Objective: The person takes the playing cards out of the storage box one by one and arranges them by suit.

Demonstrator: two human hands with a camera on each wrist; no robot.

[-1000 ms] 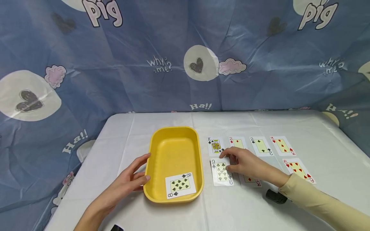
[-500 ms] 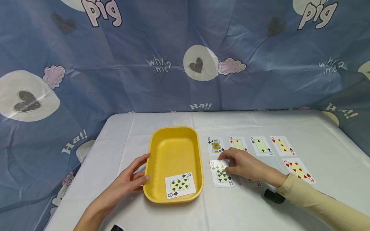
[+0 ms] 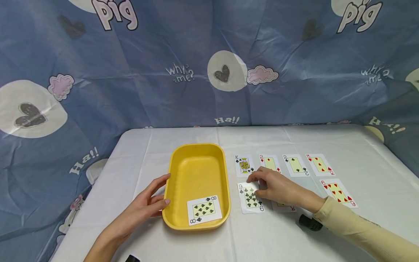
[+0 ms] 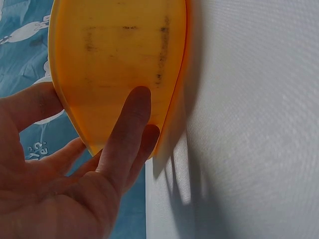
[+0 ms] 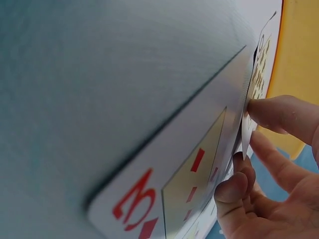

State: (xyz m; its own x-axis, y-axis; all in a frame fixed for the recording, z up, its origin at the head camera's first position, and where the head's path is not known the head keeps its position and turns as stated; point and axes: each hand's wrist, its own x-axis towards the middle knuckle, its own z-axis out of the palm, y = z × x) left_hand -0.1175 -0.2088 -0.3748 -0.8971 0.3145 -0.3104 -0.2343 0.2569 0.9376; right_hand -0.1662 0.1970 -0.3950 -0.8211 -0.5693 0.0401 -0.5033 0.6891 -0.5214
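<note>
In the head view my left hand (image 3: 144, 203) rests against the left side of a yellow tray (image 3: 166, 214). The left wrist view has its fingers (image 4: 127, 134) lying on the tray's outer wall, with another finger at the rim. An eight of spades (image 3: 204, 210) lies face up in the tray's near end. To the tray's right, my right hand (image 3: 278, 186) pinches the nine of clubs (image 3: 250, 202) by its upper right edge. That card's edge is raised between thumb and fingertips in the right wrist view. A diamond card (image 3: 284, 206) is partly hidden under the right hand.
A king of spades (image 3: 244, 166), two of diamonds (image 3: 269, 162), two of clubs (image 3: 295, 166) and three of hearts (image 3: 320, 165) form the back row. A six of hearts (image 3: 338, 193) lies at the right. A patterned blue cloth (image 3: 183, 102) hangs behind the white-covered table (image 3: 370, 189).
The nine of clubs has slid slightly toward the near edge and left under my right hand, which shifted a little left. My left hand and the tray have stayed put.
</note>
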